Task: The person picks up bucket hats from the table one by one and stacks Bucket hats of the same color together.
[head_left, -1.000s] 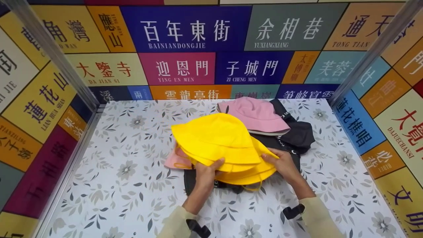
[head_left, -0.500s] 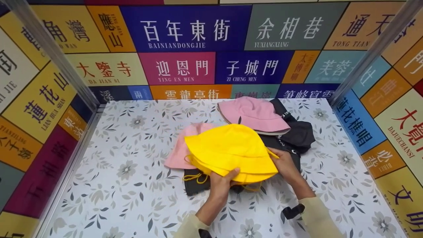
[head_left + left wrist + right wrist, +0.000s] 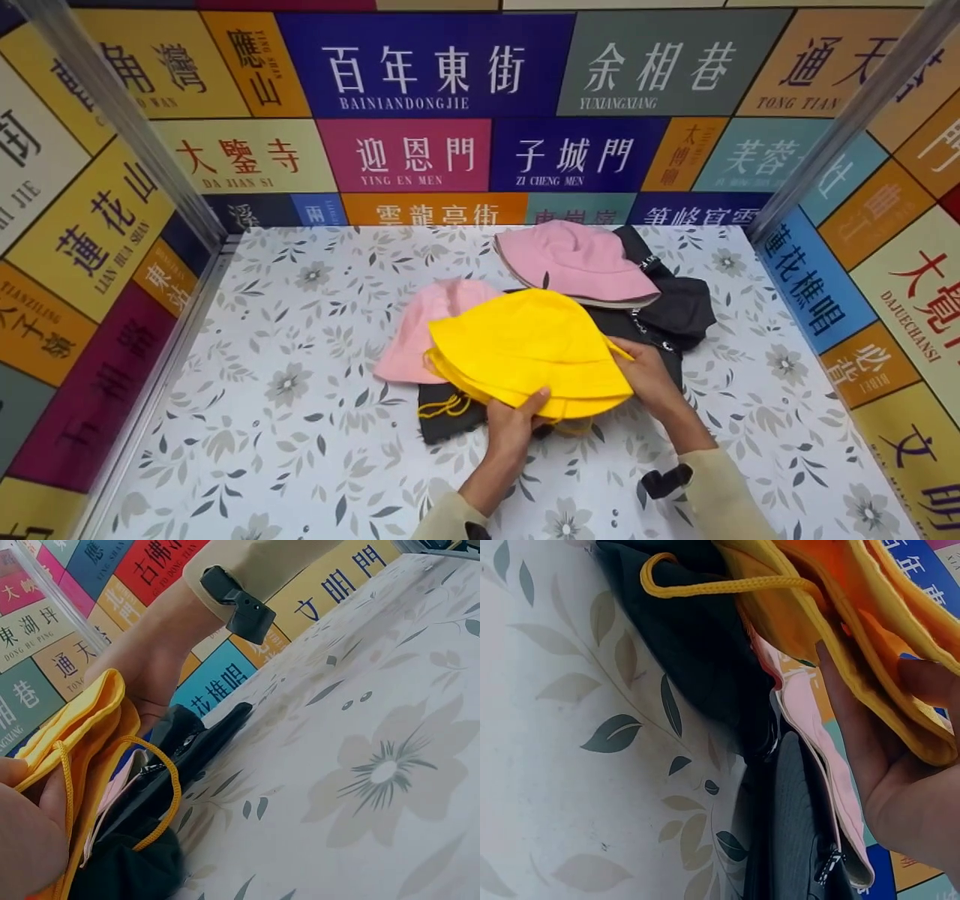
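Note:
Both hands hold a stack of yellow bucket hats (image 3: 525, 345) over other hats in the head view. My left hand (image 3: 514, 424) pinches the front brim, thumb on top. The right hand (image 3: 649, 379) grips the right edge of the brims; in the right wrist view, layered yellow brims (image 3: 862, 682) sit between its thumb and fingers. A yellow cord (image 3: 169, 780) dangles below them in the left wrist view. Under the stack, a light pink hat (image 3: 409, 345) shows at the left and a black hat (image 3: 450, 420) at the front, both partly covered.
Behind the stack lies a pink bucket hat (image 3: 577, 259) with a pale underside. Black hats (image 3: 682, 307) with white lettering on their straps are at its right. All rest on a table (image 3: 247, 442) with a floral cover, enclosed by printed panels (image 3: 420, 67) at the back and sides.
The upper yellow hat has come down and right over the other yellow brims, uncovering more of the light pink hat. The left hand moved right with it; the right hand stayed nearly in place.

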Motion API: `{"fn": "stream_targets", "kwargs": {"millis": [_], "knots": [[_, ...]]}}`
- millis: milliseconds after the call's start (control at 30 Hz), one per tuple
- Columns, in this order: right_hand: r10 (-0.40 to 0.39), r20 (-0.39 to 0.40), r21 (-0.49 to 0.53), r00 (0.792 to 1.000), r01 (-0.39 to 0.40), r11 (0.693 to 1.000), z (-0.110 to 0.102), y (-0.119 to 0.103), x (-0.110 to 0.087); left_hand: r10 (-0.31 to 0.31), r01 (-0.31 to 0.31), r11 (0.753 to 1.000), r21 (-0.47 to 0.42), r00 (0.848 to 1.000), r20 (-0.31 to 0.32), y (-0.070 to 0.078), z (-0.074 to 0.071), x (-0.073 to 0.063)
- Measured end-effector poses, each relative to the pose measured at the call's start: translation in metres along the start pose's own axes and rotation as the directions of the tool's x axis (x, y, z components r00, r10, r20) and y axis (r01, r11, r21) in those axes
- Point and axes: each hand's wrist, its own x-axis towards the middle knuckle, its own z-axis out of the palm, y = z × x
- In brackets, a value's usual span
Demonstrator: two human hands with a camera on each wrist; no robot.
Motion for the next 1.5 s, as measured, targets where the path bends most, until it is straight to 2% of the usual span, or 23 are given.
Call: {"fn": "stream_targets", "kwargs": {"millis": [133,267,367,500,633,733,933,1133,1233,1300,1433,1500], "knots": [[0.040,-0.017,0.041,0.999,-0.039,0.998,-0.001,-0.002,-0.001,0.007,-0.006,1.000,0.011,0.999,-0.044,-0.006,0.005,0.001],[0.044,-0.005,0.068,0.999,-0.043,0.997,-0.003,-0.002,-0.003,0.043,-0.043,0.999,0.007,0.998,-0.053,-0.014,0.009,0.000],[0.015,0.053,0.056,0.998,-0.018,0.998,-0.003,0.000,-0.004,0.041,-0.041,0.999,0.020,0.999,-0.028,-0.016,0.010,-0.002],[-0.008,0.116,0.008,0.993,0.007,1.000,-0.002,0.003,-0.004,0.000,-0.001,0.998,0.056,1.000,0.026,-0.014,0.003,-0.004],[-0.007,0.108,-0.018,0.994,0.009,1.000,-0.001,0.005,-0.003,-0.059,0.053,0.994,0.094,0.996,0.064,-0.009,-0.010,-0.007],[0.000,0.089,-0.035,0.996,0.003,0.999,-0.001,0.005,-0.003,-0.094,0.086,0.989,0.122,0.994,0.058,-0.004,-0.024,-0.008],[0.007,0.086,-0.032,0.996,-0.004,0.999,-0.001,0.003,-0.003,-0.070,0.069,0.989,0.130,0.998,0.003,0.009,-0.057,-0.003],[-0.015,0.101,-0.015,0.995,0.016,1.000,0.000,0.003,-0.003,-0.050,0.077,0.951,0.298,0.994,-0.097,0.034,-0.086,0.009],[-0.029,0.103,-0.024,0.994,0.032,0.999,-0.001,0.005,-0.003,0.019,0.046,0.933,0.356,0.984,-0.177,0.048,-0.096,0.018],[-0.024,0.090,-0.044,0.996,0.028,0.999,-0.004,0.007,-0.004,0.080,0.014,0.924,0.383,0.970,-0.228,0.058,-0.099,0.026],[-0.021,0.068,-0.078,0.997,0.026,0.997,-0.001,0.008,-0.004,0.212,-0.043,0.882,0.469,0.926,-0.313,0.081,-0.113,0.040],[-0.030,0.072,-0.078,0.997,0.035,0.996,0.003,0.007,-0.003,0.255,-0.056,0.863,0.502,0.906,-0.337,0.089,-0.121,0.048]]}}
